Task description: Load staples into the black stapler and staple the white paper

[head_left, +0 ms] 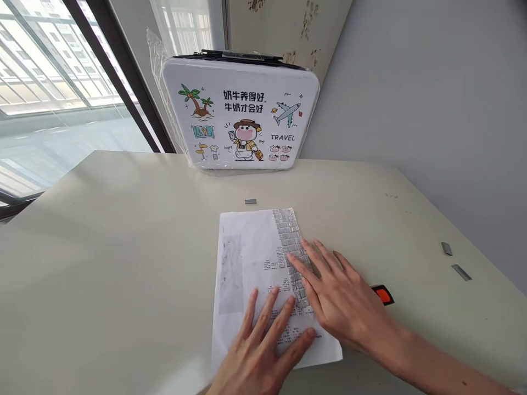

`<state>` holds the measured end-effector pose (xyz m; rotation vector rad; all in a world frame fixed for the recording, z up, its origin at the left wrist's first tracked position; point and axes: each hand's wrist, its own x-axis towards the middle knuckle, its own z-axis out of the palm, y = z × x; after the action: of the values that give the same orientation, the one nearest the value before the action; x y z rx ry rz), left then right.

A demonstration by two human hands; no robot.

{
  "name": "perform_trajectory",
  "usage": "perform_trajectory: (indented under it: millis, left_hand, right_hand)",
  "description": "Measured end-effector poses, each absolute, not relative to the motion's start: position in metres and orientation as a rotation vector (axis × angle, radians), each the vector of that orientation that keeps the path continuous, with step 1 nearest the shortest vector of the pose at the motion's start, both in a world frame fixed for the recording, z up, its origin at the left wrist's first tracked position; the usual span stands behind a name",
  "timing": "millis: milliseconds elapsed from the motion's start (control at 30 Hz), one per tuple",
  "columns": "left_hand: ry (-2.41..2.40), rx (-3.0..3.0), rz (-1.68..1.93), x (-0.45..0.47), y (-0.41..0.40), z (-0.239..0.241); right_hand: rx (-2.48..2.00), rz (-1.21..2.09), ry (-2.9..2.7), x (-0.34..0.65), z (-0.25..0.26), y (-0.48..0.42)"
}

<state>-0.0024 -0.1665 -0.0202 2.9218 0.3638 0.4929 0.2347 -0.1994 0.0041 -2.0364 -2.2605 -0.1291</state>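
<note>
One sheet of paper (242, 258) is seen lying flat on the pale table (102, 247), near the front edge and a little right of the middle; grey printed patches and short lines of text are borne on it, too small to be read. A band of staples (288, 230), set in many short rows, is laid down the sheet's right side; the rows cannot be counted.

Two hands are laid on the sheet, neither closed on anything; the left hand (255, 356) is pressed flat on the lower part, fingers spread and pointing away; the right hand (341, 302) is laid flat, fingers spread, across the lower end of the band, its fingertips resting on the staples. The two hands are held just beside each other, thumbs almost meeting.

Three loose staple strips are counted on the bare table: one (250, 201) just beyond the sheet's far edge, two (447, 248) (461, 272) well apart to the right. One black-and-orange object (382, 294) is partly hidden behind the right hand. One white cartoon-printed case (241, 112) is stood upright at the table's far edge, beside a window (41, 82).
</note>
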Motion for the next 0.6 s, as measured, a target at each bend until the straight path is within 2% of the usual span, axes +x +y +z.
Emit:
perform_trajectory:
  millis: [133, 333, 600]
  left_hand:
    - [0.368, 2.901, 0.496, -0.002, -0.167, -0.019]
    - [0.429, 2.864, 0.464, -0.005, -0.168, -0.017]
    - [0.442, 2.914, 0.381, -0.007, -0.168, -0.011]
  right_hand:
    - [-1.997, -0.024, -2.236, 0.236, 0.013, -0.199]
    - [-1.729, 0.358, -2.14, 0.27, 0.033, -0.218]
    - [-1.533, 0.316, -2.174, 0.309, 0.006, -0.25]
